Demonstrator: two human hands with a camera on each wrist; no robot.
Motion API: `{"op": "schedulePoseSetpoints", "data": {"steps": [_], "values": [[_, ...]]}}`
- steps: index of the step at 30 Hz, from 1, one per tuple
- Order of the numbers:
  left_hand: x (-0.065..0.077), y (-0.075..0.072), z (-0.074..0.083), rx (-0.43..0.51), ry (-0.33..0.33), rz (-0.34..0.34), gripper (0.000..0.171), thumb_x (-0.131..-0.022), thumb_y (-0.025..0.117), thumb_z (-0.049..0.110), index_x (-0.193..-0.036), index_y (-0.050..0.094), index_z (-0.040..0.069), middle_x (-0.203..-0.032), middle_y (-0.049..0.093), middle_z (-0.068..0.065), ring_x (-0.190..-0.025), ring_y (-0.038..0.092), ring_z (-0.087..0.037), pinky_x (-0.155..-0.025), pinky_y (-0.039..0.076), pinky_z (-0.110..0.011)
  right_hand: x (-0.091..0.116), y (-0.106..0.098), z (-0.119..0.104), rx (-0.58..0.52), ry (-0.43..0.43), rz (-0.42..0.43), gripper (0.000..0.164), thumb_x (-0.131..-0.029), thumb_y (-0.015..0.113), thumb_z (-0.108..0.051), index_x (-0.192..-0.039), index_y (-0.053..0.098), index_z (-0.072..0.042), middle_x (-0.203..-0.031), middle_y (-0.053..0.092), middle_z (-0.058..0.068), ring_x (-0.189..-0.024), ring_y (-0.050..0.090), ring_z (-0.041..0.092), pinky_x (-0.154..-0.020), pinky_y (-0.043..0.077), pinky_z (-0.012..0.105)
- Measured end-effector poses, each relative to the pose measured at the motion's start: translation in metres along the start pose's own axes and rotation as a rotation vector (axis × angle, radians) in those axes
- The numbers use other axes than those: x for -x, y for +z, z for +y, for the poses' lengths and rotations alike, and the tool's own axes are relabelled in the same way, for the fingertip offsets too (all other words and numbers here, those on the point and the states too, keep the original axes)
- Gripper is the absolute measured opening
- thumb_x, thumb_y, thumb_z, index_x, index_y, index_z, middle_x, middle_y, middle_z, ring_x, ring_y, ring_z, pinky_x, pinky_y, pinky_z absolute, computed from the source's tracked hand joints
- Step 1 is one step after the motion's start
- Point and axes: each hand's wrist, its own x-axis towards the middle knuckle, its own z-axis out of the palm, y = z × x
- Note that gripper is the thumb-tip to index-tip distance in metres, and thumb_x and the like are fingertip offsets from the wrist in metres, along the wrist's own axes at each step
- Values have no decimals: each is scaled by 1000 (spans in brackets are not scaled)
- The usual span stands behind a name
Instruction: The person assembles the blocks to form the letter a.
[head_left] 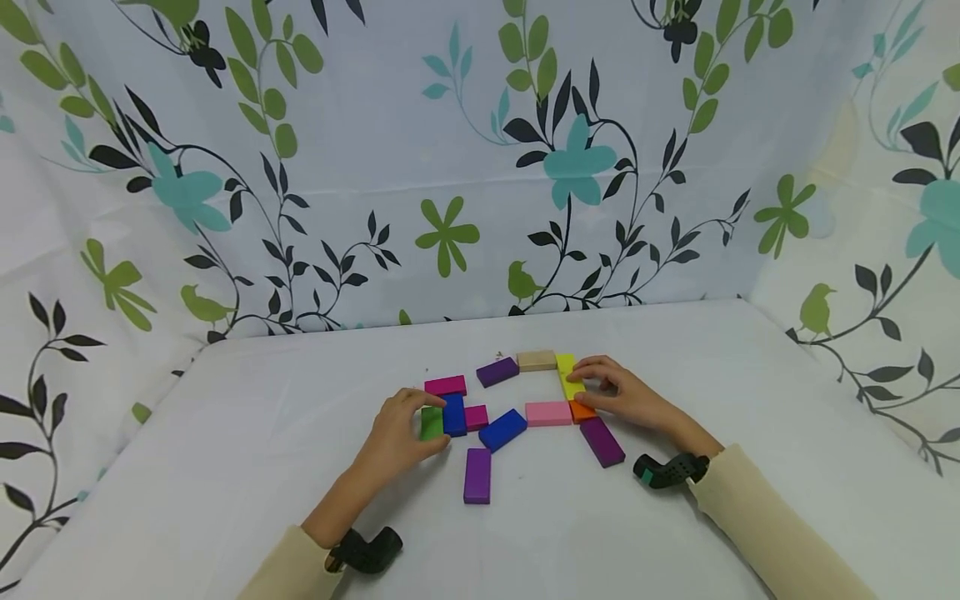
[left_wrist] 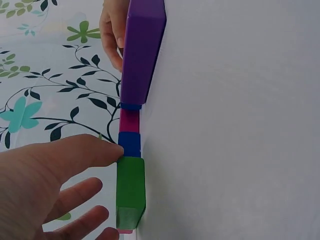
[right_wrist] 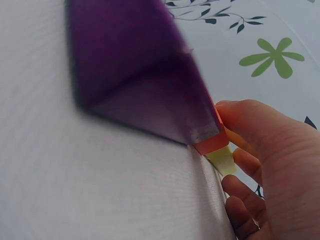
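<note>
In the head view my left hand arches around a small green block. Its index fingertip and thumb pinch the far and near ends of the adjoining blue block. The left wrist view shows the thumb against this blue block, beside the green block; its other fingers are spread. My right hand rests at the yellow blocks, fingers loosely bent. Its thumb touches the orange block in the right wrist view.
The blocks form a rough ring on the white table, with a natural wood block and a pink block. Purple blocks lie nearer, one in the middle and one at right. A patterned cloth hangs behind.
</note>
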Motion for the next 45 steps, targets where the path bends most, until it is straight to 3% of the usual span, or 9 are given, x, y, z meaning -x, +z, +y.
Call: {"op": "schedulePoseSetpoints", "data": {"steps": [8,13,21,31,45], "values": [[1,-8,-6,20,-65,-74,47,-80,75,6,-125,61,6,-129,50,-17,-113,54,-33,-90,53,-47,-2,-1,-3,-20,10,-9,33,-92,67,-20,-124,65,-10,-138,47,14,-122,45,31,-95,43,38],[0,-10,-9,17,-106,-92,60,-80,76,13,-133,51,-1,-119,53,-17,-101,56,-28,-84,55,-42,-2,-2,-4,-28,9,-9,33,-92,67,-19,-124,65,-9,-139,47,14,-123,44,30,-95,43,37],[-3,-11,-15,60,-173,-65,50,-81,77,13,-123,58,-5,-104,60,-13,-89,57,-23,-75,54,-34,-1,-2,-4,-26,4,-8,32,-93,67,-18,-124,65,-9,-138,47,14,-123,44,31,-95,42,36],[-3,-13,-20,83,-173,-40,41,-81,74,9,-119,63,-3,-105,62,-13,-91,58,-24,-75,55,-35,1,-1,-4,-23,2,-6,32,-93,66,-18,-123,65,-9,-138,48,14,-123,44,30,-95,42,34],[-3,-13,-18,81,-142,34,44,-81,73,10,-123,62,1,-111,61,-13,-94,57,-25,-76,54,-34,1,-1,-5,-36,8,-7,32,-93,67,-18,-123,65,-9,-138,48,14,-122,44,29,-93,42,32]]}}
